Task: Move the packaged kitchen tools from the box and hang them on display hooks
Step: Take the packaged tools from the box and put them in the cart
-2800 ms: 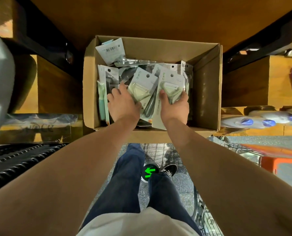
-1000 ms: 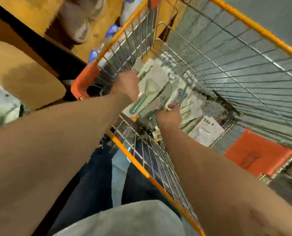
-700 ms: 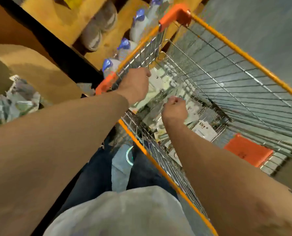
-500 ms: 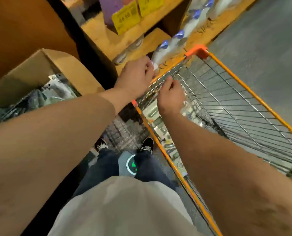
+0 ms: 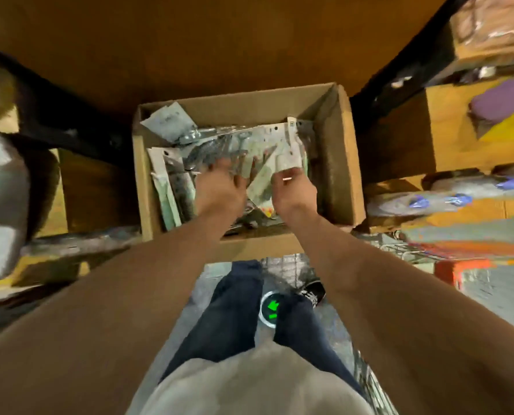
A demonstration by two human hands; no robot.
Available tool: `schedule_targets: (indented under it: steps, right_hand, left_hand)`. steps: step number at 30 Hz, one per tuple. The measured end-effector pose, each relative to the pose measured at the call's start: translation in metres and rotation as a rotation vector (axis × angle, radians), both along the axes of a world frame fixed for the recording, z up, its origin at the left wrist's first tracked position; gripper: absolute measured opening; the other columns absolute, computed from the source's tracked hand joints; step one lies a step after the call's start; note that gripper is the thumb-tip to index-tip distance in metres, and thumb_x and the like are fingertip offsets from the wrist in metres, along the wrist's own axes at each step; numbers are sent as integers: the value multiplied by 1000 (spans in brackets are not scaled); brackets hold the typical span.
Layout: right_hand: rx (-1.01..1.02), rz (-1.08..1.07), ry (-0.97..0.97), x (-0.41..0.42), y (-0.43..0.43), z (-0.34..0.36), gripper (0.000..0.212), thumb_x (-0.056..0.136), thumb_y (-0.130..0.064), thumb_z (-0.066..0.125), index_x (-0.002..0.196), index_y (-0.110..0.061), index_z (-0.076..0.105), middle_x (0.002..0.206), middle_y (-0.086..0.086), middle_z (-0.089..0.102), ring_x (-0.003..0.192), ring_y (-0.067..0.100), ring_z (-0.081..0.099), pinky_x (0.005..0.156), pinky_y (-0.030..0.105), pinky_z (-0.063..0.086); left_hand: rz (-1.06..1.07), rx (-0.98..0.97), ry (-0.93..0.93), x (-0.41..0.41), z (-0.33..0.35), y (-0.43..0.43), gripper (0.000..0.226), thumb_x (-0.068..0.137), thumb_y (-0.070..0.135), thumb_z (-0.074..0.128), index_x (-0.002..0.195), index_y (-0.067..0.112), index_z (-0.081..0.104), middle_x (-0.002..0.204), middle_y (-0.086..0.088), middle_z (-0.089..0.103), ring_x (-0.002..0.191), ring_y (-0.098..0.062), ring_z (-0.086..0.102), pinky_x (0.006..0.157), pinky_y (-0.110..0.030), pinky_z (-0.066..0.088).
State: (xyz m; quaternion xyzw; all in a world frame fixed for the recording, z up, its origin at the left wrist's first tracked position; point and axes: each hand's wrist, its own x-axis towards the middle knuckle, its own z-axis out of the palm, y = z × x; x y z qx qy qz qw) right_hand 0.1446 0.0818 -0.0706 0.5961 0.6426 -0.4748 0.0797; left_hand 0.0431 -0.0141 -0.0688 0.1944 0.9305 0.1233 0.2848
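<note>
An open cardboard box (image 5: 336, 163) sits on a low shelf in front of me, holding several packaged kitchen tools (image 5: 172, 124) in pale card and clear plastic. Both hands are inside it. My left hand (image 5: 219, 191) lies with spread fingers on the packs in the middle. Just to its right, my right hand (image 5: 294, 191) has its fingers curled round the lower edge of a white-carded pack (image 5: 288, 148) that stands up toward the box's right side. Motion blur hides the finer detail. No display hooks are in view.
Wooden shelving surrounds the box, with bottles with blue caps (image 5: 435, 202) on the right shelf. The orange corner of a wire shopping cart (image 5: 456, 266) stands at the right by my leg. A grey rounded object (image 5: 1, 205) fills the left edge.
I have turned from the shopping cart, where both hands set down a bundle of packs, back to the box. Both hands have gone from the cart's rim into the box.
</note>
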Motion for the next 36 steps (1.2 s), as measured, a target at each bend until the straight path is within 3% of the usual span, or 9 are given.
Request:
schedule_targets:
  steps: [5, 9, 12, 17, 20, 24, 28, 33, 36]
  right_hand:
    - [-101, -110, -236, -41, -7, -46, 62, 101, -54, 52, 148, -14, 43, 147, 14, 53, 129, 37, 55, 99, 41, 46]
    - [-177, -287, -302, -59, 1, -72, 95, 85, -78, 60, 152, -16, 32, 145, 12, 52, 123, 39, 59, 75, 39, 49]
    - [-212, -336, -291, -60, 9, -95, 98, 73, -73, 75, 144, -21, 33, 135, 12, 58, 115, 39, 60, 96, 49, 53]
    - [-100, -295, -358, -39, 9, -98, 111, 65, -70, 72, 155, -25, 26, 140, 7, 50, 126, 33, 50, 108, 53, 46]
    - [-60, -281, -218, -20, 11, -101, 108, 68, -55, 82, 155, -26, 25, 136, 1, 39, 122, 26, 50, 107, 44, 48]
    - [-35, -359, -132, -10, 16, -101, 105, 74, -49, 85, 157, -30, 24, 130, -3, 36, 114, 20, 48, 91, 31, 40]
    - [-36, -398, -148, -13, 20, -90, 102, 74, -65, 79, 154, -25, 31, 132, -3, 44, 107, 16, 46, 88, 32, 39]
    - [-55, -432, -108, -11, 22, -60, 82, 72, -66, 70, 134, -17, 46, 121, 4, 58, 101, 25, 60, 82, 36, 51]
    - [-49, -438, 4, -1, 25, -32, 76, 70, -66, 72, 127, -22, 46, 116, 1, 60, 98, 20, 61, 77, 34, 50]
  left_hand:
    - [54, 30, -8, -34, -29, -33, 43, 103, 29, 55, 143, 17, 49, 143, -12, 45, 132, -32, 46, 108, -44, 46]
    - [-114, 138, 19, -43, -48, -24, 30, 103, 26, 53, 132, 22, 53, 133, -11, 52, 113, -27, 58, 90, -41, 57]
    - [-235, 136, -10, -52, -66, 4, 25, 104, 24, 53, 128, 21, 57, 126, -7, 56, 104, -24, 62, 82, -37, 57]
    - [-218, 0, -61, -57, -94, 43, 28, 104, 32, 55, 125, 14, 60, 122, -11, 61, 110, -28, 61, 75, -37, 47]
    - [-178, -219, -99, -51, -109, 58, 58, 98, 56, 59, 132, 8, 53, 131, -17, 51, 119, -32, 53, 78, -41, 50]
    - [-133, -282, -109, -49, -120, 63, 95, 84, 59, 76, 150, 6, 34, 142, -18, 39, 126, -34, 47, 93, -43, 52]
    - [-58, -257, -155, -48, -114, 61, 93, 77, 78, 68, 137, 9, 53, 137, -17, 43, 118, -34, 53, 93, -48, 57]
    - [96, -233, -302, -45, -79, 63, 97, 80, 78, 62, 142, 5, 50, 139, -14, 57, 120, -32, 61, 95, -41, 56]
    - [155, -93, -425, -36, -41, 62, 67, 94, 62, 62, 128, 5, 55, 117, -4, 56, 89, -17, 58, 84, -30, 44]
